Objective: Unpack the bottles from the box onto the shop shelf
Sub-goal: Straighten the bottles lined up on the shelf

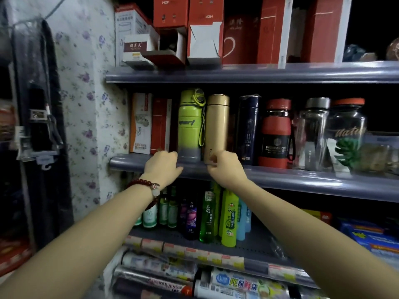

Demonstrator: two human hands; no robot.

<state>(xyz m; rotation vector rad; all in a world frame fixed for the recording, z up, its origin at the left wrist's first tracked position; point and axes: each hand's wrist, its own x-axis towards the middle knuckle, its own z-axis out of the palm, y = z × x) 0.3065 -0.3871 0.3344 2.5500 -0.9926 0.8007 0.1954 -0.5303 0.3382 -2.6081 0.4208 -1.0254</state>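
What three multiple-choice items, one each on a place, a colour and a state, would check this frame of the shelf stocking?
1. Where does the gold bottle stand?
A. On the top shelf among the red boxes
B. On the middle shelf, just right of the green bottle
C. On the bottom shelf

2. What colour is the cap of the clear jar at the right of the middle shelf?
A. Orange
B. Blue
C. White

3. What is the state of the right hand?
A. Wrapped around the navy bottle
B. Lifting a box
C. At the base of the gold bottle, fingers curled, near the shelf edge

Key: 1 B, the gold bottle stands beside the green one on the middle shelf. 2 A, the jar's cap is orange. 3 C, the right hand sits at the gold bottle's foot; the left hand is by the green one's.
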